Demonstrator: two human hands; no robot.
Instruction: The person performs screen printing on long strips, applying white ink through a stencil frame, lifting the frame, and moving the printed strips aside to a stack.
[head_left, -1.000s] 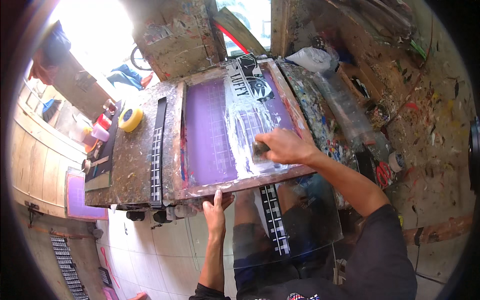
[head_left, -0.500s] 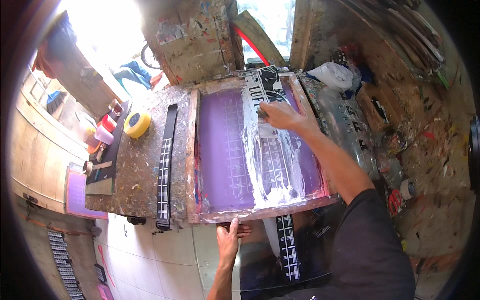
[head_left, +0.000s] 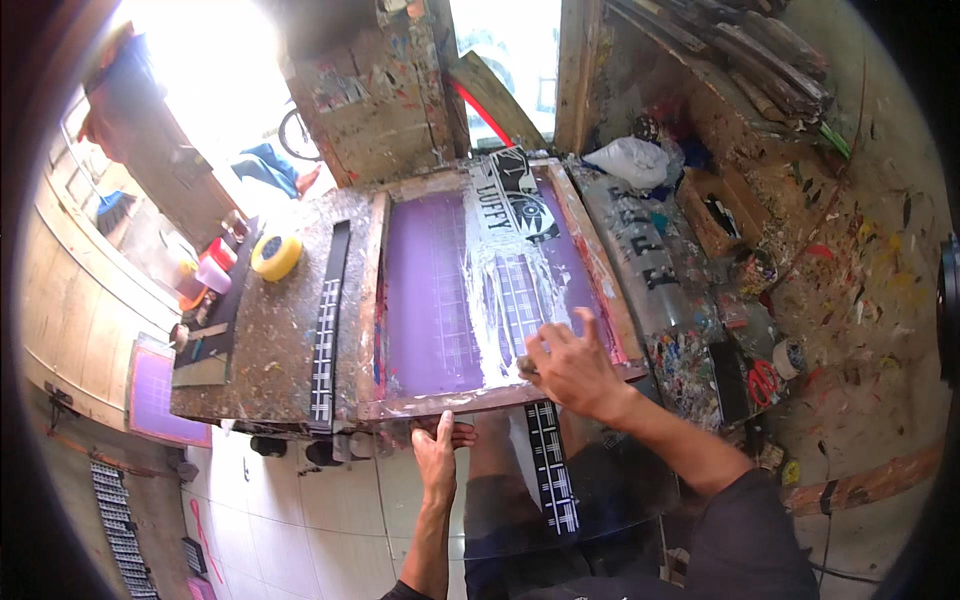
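Note:
A wooden-framed printing screen [head_left: 425,330] with purple mesh lies on the worktable. White ink [head_left: 485,310] streaks down its right half, thickest at the near end. My left hand [head_left: 437,450] holds the near edge of the frame, thumb on top and fingers underneath. Over the inked near end of the mesh, my right hand [head_left: 575,370] is closed on a small squeegee [head_left: 526,368], mostly hidden by the fingers; its index finger sticks up. A black strap with white line patterns [head_left: 555,470] hangs out from under the frame's near edge.
Another patterned black strap [head_left: 328,340] lies left of the screen, near a yellow tape roll [head_left: 276,256]. Printed film [head_left: 510,200] covers the mesh's far end. Red scissors [head_left: 763,383] and a white bag [head_left: 628,160] are on the right. Cups [head_left: 215,268] stand far left.
My right hand has drawn the squeegee from the far part of the screen to its near end. The left hand still holds the frame edge. The whole view has shifted slightly.

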